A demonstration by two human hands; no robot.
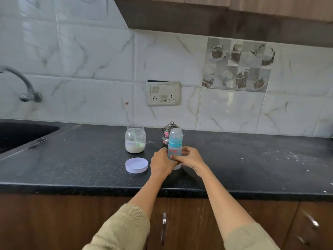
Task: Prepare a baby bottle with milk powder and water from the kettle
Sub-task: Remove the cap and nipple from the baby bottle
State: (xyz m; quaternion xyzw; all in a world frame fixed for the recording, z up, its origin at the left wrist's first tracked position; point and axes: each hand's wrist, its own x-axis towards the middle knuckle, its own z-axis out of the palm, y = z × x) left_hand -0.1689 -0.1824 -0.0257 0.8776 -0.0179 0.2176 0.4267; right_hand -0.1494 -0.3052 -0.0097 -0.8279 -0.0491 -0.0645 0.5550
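Baby bottle (175,144) stands upright near the centre of the black countertop (252,159), its clear cap and teal collar in place; the base is hidden by the hands, so contact with the counter cannot be confirmed. Both hands are closed around its lower body. The left hand (162,162) wraps it from the 9 o'clock side, fingers curled against the wall. The right hand (191,158) grips it from the 3 o'clock side, thumb laid across the front face just below the red print. The bottle's upper half rises clear above both hands, toward 12 o'clock from the knuckles.

Steel kettle (168,133) stands directly behind the bottle at its 12 o'clock, partly hidden by it, lid on; whether the two touch cannot be determined. Glass jar (135,139) stands uncapped at the bottle's 10 o'clock, near but apart, holding white powder in its lower part and a pale green scoop (137,141) inside. The jar's white lid (136,165) lies upturned on the counter at the bottle's 8 o'clock, just beside the left hand and at the jar's 6 o'clock.

White specks are scattered over the counter at the bottle's 3 o'clock. Both forearms are bare, beige sleeves pushed up toward the elbows.
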